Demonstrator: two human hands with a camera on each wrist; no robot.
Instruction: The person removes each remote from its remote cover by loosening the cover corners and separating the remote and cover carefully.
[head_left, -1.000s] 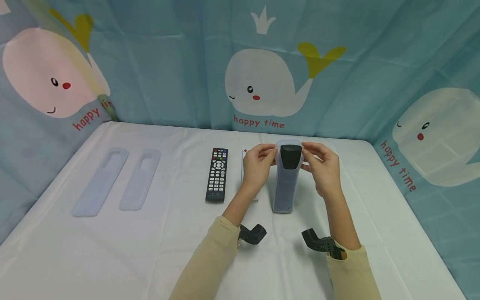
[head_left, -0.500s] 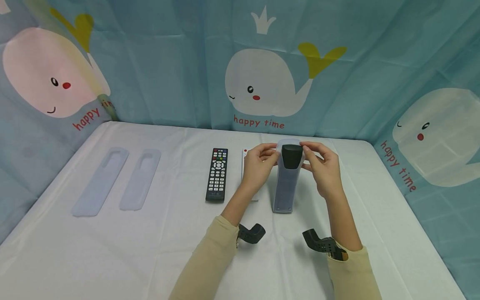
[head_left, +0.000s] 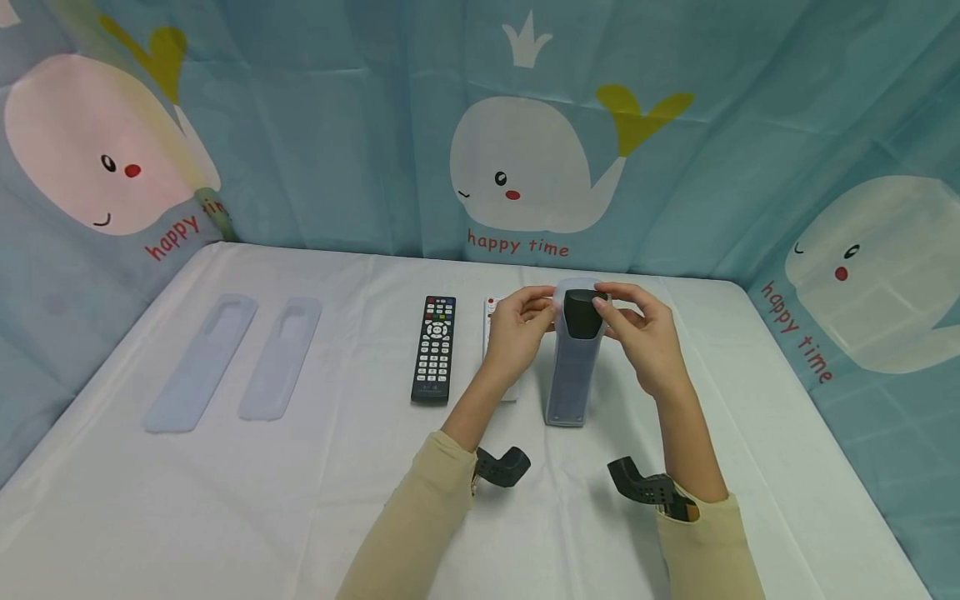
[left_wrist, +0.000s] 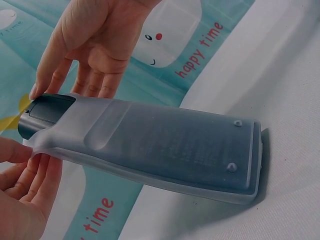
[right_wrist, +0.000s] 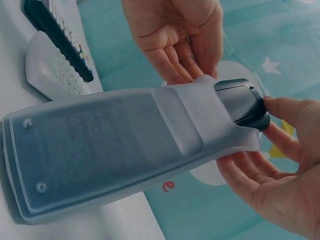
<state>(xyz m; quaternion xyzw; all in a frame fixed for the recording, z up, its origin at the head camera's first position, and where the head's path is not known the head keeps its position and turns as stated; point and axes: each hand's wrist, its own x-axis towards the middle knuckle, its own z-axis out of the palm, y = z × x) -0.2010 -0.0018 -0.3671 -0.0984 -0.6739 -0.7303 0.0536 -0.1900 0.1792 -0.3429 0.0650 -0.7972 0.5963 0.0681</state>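
A remote control [head_left: 582,314] sits inside a translucent silicone cover [head_left: 573,379], tilted up with its lower end on the table. Its dark back end shows through the cover's opening. My left hand [head_left: 516,335] pinches the opening's left edge between thumb and fingers; the left wrist view shows this left hand [left_wrist: 25,197] at the cover's rim. On the other side, my right hand [head_left: 647,340] holds the remote's bare end, thumb on the dark back. In the right wrist view, that right hand [right_wrist: 285,185] has other fingers under the cover. The remote's front is hidden.
Left of my hands lies a black remote [head_left: 433,350] with white buttons. A white remote [head_left: 491,308] is partly hidden behind my left hand. Two more translucent covers, a longer one [head_left: 201,364] and a shorter one [head_left: 281,360], lie flat at the left. A printed curtain [head_left: 337,167] hangs behind.
My right thumb has shifted left from the cover's edge onto the remote's dark end. My left hand and the covered remote have barely moved.
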